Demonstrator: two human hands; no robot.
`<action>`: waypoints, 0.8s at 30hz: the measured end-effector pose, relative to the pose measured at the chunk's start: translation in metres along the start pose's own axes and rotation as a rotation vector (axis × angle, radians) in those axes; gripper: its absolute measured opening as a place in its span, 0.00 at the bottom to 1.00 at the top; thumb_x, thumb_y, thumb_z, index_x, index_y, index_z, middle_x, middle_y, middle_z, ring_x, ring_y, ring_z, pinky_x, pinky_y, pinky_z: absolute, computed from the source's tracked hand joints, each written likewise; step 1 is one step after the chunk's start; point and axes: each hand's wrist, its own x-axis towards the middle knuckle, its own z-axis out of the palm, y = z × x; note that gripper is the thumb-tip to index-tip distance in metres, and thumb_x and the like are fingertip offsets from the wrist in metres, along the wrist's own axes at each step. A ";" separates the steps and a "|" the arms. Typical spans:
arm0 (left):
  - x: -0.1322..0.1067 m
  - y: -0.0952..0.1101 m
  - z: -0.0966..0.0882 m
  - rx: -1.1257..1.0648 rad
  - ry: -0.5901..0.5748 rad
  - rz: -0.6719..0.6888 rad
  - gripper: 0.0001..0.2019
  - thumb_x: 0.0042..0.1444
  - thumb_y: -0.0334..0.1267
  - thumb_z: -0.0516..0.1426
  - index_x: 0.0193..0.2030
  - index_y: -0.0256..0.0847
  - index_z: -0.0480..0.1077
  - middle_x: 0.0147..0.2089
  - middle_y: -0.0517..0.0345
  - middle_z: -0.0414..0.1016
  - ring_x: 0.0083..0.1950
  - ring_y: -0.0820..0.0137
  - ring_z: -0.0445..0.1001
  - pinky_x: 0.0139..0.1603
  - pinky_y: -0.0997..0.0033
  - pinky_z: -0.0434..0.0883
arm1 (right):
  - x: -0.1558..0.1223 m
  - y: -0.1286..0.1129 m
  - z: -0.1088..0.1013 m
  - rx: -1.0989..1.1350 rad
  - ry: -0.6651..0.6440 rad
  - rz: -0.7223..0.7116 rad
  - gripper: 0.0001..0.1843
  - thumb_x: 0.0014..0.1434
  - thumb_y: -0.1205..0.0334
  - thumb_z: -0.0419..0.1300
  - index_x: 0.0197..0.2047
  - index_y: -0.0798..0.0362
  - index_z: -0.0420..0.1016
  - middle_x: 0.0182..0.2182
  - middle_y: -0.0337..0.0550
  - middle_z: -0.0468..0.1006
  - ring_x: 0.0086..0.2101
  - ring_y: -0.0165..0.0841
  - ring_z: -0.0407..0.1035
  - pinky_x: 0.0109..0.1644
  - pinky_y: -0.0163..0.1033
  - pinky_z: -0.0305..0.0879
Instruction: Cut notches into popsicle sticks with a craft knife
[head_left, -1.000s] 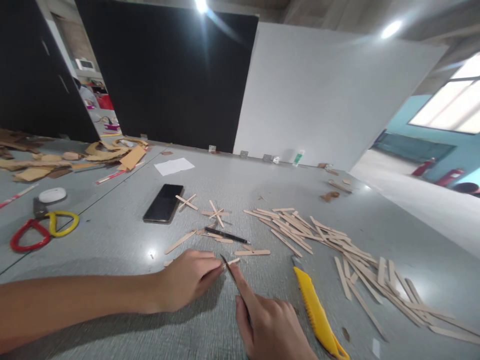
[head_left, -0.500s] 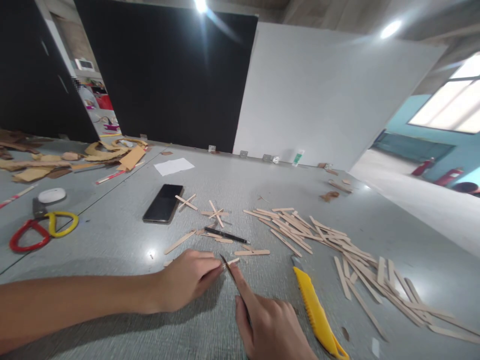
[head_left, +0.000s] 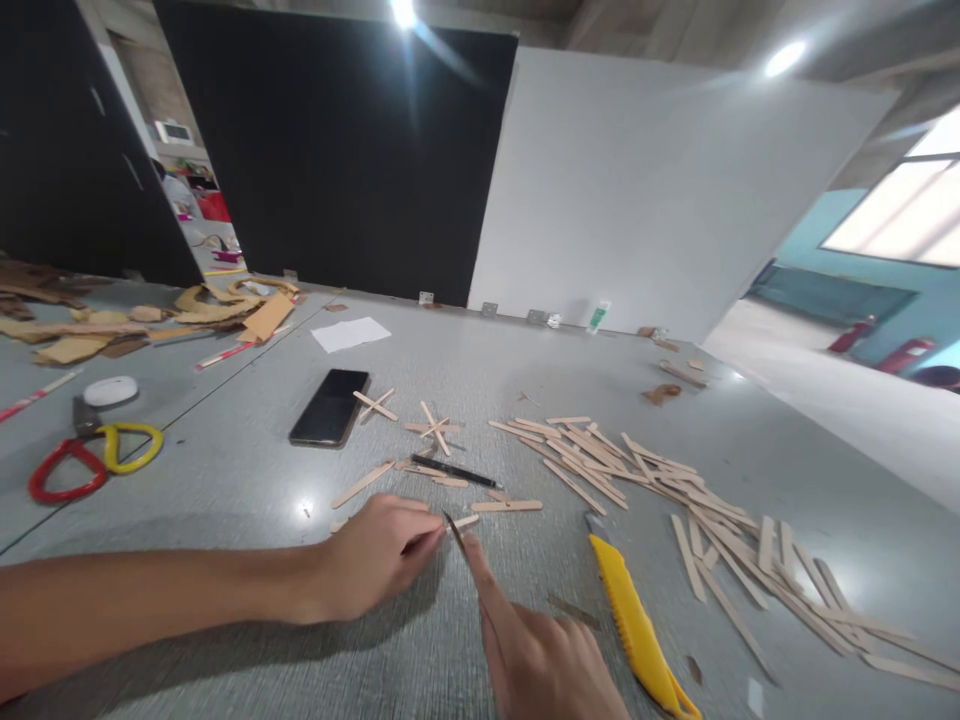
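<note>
Little has changed over the last second: the right hand (head_left: 540,660) has slid slightly toward the camera, while the thin dark blade (head_left: 454,527) keeps bearing on the short craft stick (head_left: 466,521); the cut looks slow and pressed, not sawn; the left hand (head_left: 375,560) pinches that stick flat against the grey table (head_left: 225,480); the right hand's fingers close round the blade, forefinger stretched along it; the stick is pale, flat wood with rounded ends; a ridged yellow plastic cutter (head_left: 637,630) lies just beside; loose sticks (head_left: 675,490) scatter beyond

Before you on the grey table (head_left: 225,480): a phone (head_left: 330,407), scissors (head_left: 105,447), a yellow cutter (head_left: 634,625), a paper sheet (head_left: 350,333) and cardboard scraps (head_left: 262,318).
</note>
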 end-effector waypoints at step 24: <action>0.003 -0.006 0.001 0.081 0.017 0.101 0.23 0.79 0.36 0.46 0.27 0.41 0.63 0.25 0.65 0.63 0.26 0.74 0.61 0.29 0.71 0.57 | -0.019 0.004 0.003 -0.032 -0.143 0.077 0.55 0.53 0.76 0.56 0.83 0.52 0.48 0.17 0.32 0.77 0.15 0.34 0.71 0.21 0.38 0.46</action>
